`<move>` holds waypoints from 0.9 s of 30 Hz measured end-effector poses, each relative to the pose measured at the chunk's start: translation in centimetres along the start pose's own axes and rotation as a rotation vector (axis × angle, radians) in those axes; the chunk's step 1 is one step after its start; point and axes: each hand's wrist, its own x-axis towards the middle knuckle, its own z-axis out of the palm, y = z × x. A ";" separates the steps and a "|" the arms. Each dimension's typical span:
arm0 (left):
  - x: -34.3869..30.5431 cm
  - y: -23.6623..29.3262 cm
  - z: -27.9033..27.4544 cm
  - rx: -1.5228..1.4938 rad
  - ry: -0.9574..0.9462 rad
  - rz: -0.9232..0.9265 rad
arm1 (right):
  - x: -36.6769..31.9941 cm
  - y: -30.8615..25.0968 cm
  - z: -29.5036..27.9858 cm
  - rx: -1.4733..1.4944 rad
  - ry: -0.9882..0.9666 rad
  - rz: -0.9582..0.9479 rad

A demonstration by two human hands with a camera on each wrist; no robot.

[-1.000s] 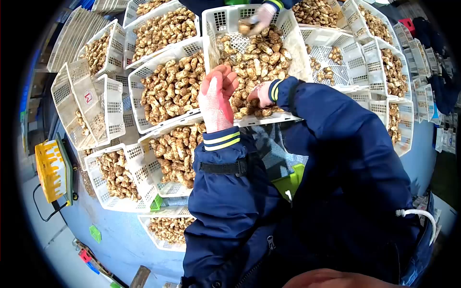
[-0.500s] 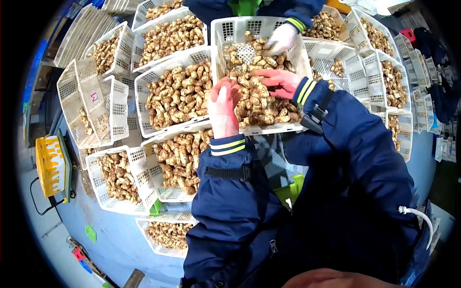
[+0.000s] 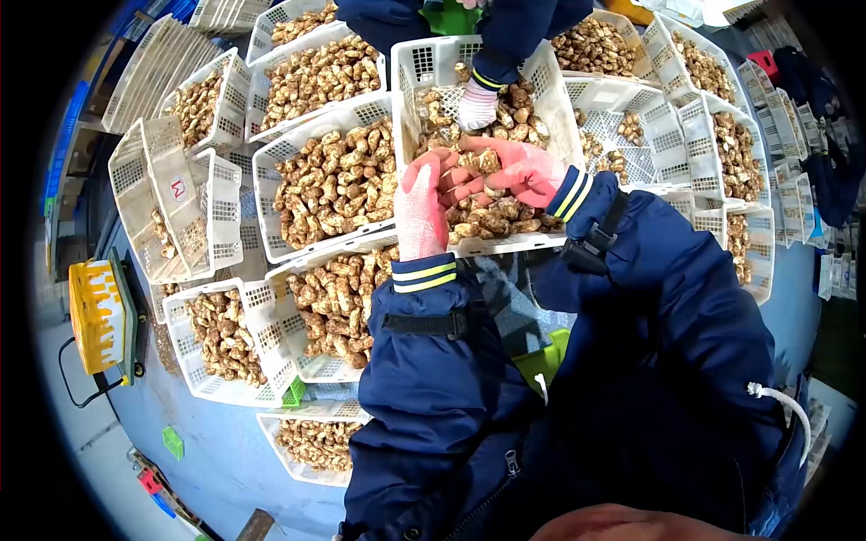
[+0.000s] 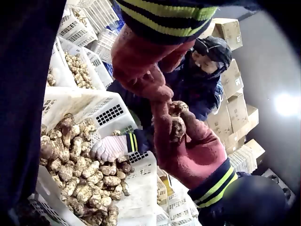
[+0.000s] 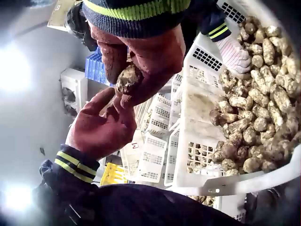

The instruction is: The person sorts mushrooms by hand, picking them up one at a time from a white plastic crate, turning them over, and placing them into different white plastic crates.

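Observation:
My right hand [image 3: 532,173], in a pinkish-red glove, holds a stubby brown-and-cream mushroom [image 5: 128,79] between thumb and fingers, above the white basket [image 3: 565,117]. Two knobby lumps of it show between the fingers in the left wrist view. Facing it is my left hand [image 3: 422,206], gloved alike, with bent fingers and fingertips close by the mushroom and the right fingers. Whether the left fingers pinch anything, I cannot tell. Mushrooms [image 4: 89,183] lie heaped in the basket below. Another person's hand [image 3: 476,106], in a pale striped glove, reaches into its far part.
White baskets of mushrooms surround the work, such as one on the left [image 3: 334,176] and one nearer [image 3: 334,302]. On the right, another basket [image 3: 648,117] holds only a few. A yellow-and-white box [image 3: 95,316] on a cart stands far left, and a green plastic piece [image 3: 541,361] lies below my arms.
My right hand has come up from the heap with a mushroom and moved left to my left hand. The other person's hand has shifted within the basket's far part.

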 end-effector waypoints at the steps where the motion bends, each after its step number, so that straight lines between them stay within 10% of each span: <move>1: 0.0 0.1 0.1 0.001 0.001 0.001 | -0.1 -0.2 0.1 0.000 -0.002 0.000; 5: 0.6 -0.9 -0.1 0.321 0.006 0.014 | -0.1 -0.4 0.3 -0.077 -0.003 0.079; 7: 0.5 -1.6 -0.3 0.482 -0.023 -0.032 | 0.7 -0.1 -0.3 -1.022 0.063 0.045; 15: -0.1 0.1 0.9 0.359 0.200 0.043 | -0.8 -1.4 -0.7 -0.400 -0.013 0.077; 27: 0.0 -0.4 0.5 0.290 0.162 0.110 | -1.0 0.4 1.9 -0.965 0.408 0.000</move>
